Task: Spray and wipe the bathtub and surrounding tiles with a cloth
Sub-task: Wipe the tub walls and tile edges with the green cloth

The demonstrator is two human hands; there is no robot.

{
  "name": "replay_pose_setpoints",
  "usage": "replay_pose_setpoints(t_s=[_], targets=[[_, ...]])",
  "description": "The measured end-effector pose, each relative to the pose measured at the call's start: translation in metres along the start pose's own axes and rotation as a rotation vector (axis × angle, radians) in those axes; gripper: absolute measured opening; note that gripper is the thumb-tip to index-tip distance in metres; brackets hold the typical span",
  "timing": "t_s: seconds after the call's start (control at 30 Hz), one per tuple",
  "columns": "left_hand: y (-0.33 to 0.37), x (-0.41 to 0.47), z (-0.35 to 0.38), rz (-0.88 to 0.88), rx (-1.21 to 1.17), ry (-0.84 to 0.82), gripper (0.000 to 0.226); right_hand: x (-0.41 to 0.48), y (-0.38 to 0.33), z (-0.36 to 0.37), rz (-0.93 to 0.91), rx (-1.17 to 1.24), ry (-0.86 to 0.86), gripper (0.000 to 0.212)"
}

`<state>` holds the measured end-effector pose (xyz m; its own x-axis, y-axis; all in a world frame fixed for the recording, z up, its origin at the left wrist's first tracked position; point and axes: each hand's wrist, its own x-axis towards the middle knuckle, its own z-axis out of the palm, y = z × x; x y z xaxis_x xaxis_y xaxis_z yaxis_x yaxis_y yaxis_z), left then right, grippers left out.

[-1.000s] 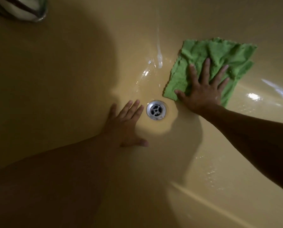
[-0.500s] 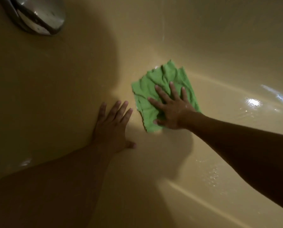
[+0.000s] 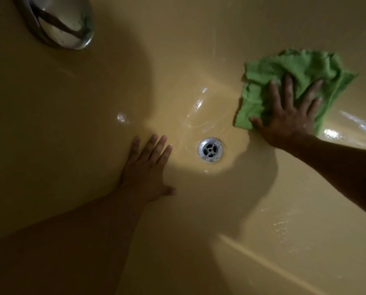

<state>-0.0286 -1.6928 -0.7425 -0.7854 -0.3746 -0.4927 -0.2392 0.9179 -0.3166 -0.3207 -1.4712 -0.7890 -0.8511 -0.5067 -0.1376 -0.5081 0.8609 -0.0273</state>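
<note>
Now the right hand (image 3: 288, 122), grip spread flat, presses the green cloth (image 3: 294, 81) on the bathtub (image 3: 263, 209) wall right of the drain (image 3: 210, 149), the left hand (image 3: 146, 173) lying open just left of it, a chrome plate (image 3: 58, 20) at far left.

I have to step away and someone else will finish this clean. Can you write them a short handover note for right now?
Left hand: flat on the bathtub floor, left of the drain, holding nothing.
Right hand: fingers spread, pressing the green cloth on the tub's curved side, up and right of the drain.
Done: wet streaks around the drain, so that patch is probably wiped.
Left: the rest of the tub. The tiles and spray bottle are out of view.
</note>
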Motion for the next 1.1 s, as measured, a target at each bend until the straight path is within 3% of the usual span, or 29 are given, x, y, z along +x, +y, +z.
replay_pose_setpoints(t_s=[0.1, 0.2, 0.33, 0.5, 0.77, 0.87, 0.97, 1.1], targets=[[0.000, 0.001, -0.001, 0.011, 0.007, -0.006, 0.125, 0.021, -0.049, 0.000, 0.056, -0.008, 0.031, 0.100], [-0.003, -0.002, -0.003, 0.041, 0.027, -0.034, 0.123, 0.031, -0.101, 0.002, 0.041, 0.012, -0.067, 0.097], [-0.016, -0.012, -0.011, 0.107, 0.147, -0.120, 0.119, 0.009, -0.152, 0.011, -0.337, 0.058, -0.235, 0.075], [-0.028, -0.021, -0.027, 0.068, 0.316, -0.292, 0.124, -0.070, -0.175, 0.026, -0.586, 0.094, -0.385, 0.067], [-0.030, -0.034, -0.047, 0.022, 0.365, -0.443, 0.132, -0.194, -0.118, 0.036, -0.999, 0.093, -0.486, 0.058], [-0.025, -0.039, -0.052, 0.007, 0.344, -0.515, 0.141, -0.232, -0.065, 0.031, -0.957, 0.121, -0.487, 0.055], [-0.018, -0.045, -0.054, 0.005, 0.329, -0.583, 0.146, -0.241, -0.002, 0.025, -0.910, -0.001, -0.437, 0.056], [-0.012, -0.048, -0.057, 0.013, 0.288, -0.658, 0.149, -0.205, 0.045, 0.025, -0.676, -0.119, -0.477, 0.067]])
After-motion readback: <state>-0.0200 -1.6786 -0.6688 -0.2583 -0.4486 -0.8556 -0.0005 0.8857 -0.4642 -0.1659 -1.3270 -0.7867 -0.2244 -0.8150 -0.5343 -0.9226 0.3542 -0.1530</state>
